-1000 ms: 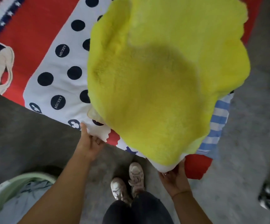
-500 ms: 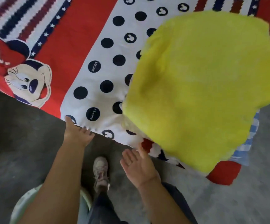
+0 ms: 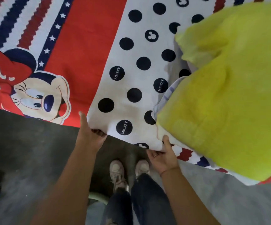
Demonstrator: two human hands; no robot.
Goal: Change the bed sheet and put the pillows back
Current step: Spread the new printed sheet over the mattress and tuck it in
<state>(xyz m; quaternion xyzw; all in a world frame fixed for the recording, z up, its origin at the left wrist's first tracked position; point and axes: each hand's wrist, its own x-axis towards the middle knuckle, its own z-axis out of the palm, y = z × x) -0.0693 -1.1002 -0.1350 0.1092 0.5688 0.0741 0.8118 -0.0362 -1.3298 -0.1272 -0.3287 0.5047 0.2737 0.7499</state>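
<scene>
Along the near edge, left hand (image 3: pixel 89 138) and right hand (image 3: pixel 163 159) pinch the "MICKEY"-dotted sheet (image 3: pixel 128 111).

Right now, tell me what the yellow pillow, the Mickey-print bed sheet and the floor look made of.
The yellow pillow: plush, fleece-like synthetic pile, matte; its surface looks fuzzy with soft dents. The bed sheet: thin woven cotton or a blend, matte, printed; it lies flat with fine creases. The floor: probably bare concrete, rough and mottled grey.

We count one printed sheet (image 3: pixel 131 111) and one yellow pillow (image 3: pixel 229 103). We also count one left hand (image 3: pixel 89 137), one right hand (image 3: pixel 162 159) and two shoes (image 3: pixel 116 172).
</scene>
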